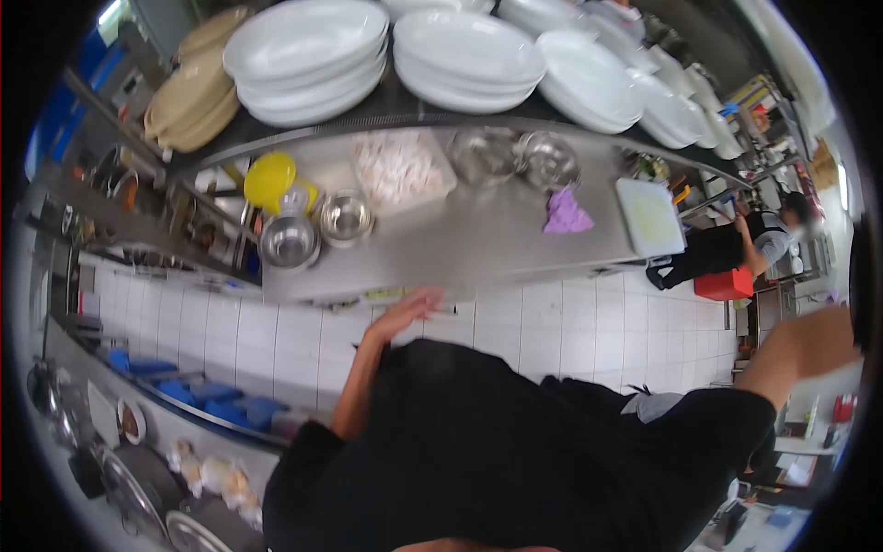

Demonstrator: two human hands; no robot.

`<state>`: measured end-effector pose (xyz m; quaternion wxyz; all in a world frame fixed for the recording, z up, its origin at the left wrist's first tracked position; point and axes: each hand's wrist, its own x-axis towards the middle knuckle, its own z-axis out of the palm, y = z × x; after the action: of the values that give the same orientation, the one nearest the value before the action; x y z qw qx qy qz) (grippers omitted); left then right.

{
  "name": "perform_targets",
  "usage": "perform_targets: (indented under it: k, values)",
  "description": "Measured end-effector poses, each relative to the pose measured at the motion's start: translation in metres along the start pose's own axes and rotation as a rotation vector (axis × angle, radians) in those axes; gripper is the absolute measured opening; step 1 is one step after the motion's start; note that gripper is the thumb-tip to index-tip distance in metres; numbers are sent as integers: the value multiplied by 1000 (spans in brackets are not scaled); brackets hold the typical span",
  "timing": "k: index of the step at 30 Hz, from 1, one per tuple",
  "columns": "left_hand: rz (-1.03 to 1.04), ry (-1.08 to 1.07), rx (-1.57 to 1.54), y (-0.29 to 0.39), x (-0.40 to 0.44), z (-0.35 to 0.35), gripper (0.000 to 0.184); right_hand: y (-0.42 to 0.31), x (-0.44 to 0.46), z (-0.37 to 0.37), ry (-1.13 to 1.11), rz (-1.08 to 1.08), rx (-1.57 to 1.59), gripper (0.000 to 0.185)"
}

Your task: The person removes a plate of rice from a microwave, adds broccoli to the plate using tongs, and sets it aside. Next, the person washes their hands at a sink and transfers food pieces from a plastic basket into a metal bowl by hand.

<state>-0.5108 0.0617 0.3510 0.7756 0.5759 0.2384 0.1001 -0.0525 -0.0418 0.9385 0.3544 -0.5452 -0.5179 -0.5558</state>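
My left hand (411,311) hangs in front of the steel counter (478,248), near its front edge. Its fingers are stretched out, slightly blurred, and hold nothing. My right arm is raised toward the right edge of the view, and the hand at its end is out of sight. On the counter behind my left hand are a small steel bowl (347,219), another steel bowl (290,243) and a clear tub (401,172) of pale pieces. A crumpled purple cloth (567,212) lies farther right, beside a white cutting board (650,218).
Stacked white oval dishes (469,51) and tan dishes (193,101) stand on the shelf above the counter. A yellow container (269,179) is at the counter's left. To the right, another person (717,248) is by a red bin (724,283). Pots (138,488) stand behind me.
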Motion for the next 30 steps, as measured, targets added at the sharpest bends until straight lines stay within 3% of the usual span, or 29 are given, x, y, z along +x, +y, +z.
perform_targets:
  k: [5, 7, 10, 13, 16, 19, 20, 22, 23, 25, 27, 30]
  values:
    - [92, -323, -84, 71, 38, 38, 50, -38, -147, -105, 66, -14, 178, 14]
    - [125, -429, -77, 105, 52, 64, 63, -50, -212, -149, 87, 17, 244, 16]
    - [108, -584, -418, 138, 59, 98, 75, -66, -293, -194, 118, 114, 357, 20]
    - [-59, -704, -740, 135, 66, 104, 85, -89, -361, -205, 126, 287, 483, 23]
    - [-100, -674, -796, 136, 59, 89, 82, -111, -414, -188, 95, 554, 597, 25]
    - [-98, -355, -110, 108, 67, 74, 74, -127, -470, -144, -49, 788, 480, 21]
    - [-100, -315, -174, 97, 67, 67, 71, -125, -488, -126, -75, 803, 515, 17]
    - [-99, -229, -302, 77, 71, 53, 71, -125, -489, -94, 60, 1046, 970, 9]
    - [-47, -156, -260, 68, 74, 47, 71, -148, -471, -78, 152, 1377, 1158, 17]
    - [57, -13, -178, 48, 81, 35, 71, -146, -491, -54, 13, 1879, 1387, 33]
    - [42, 96, -135, 26, 95, 16, 69, -109, -590, -40, -515, 2195, 1409, 50]
    - [80, 164, 0, -5, 120, -18, 67, -125, -598, 6, -924, 1923, 1197, 49]
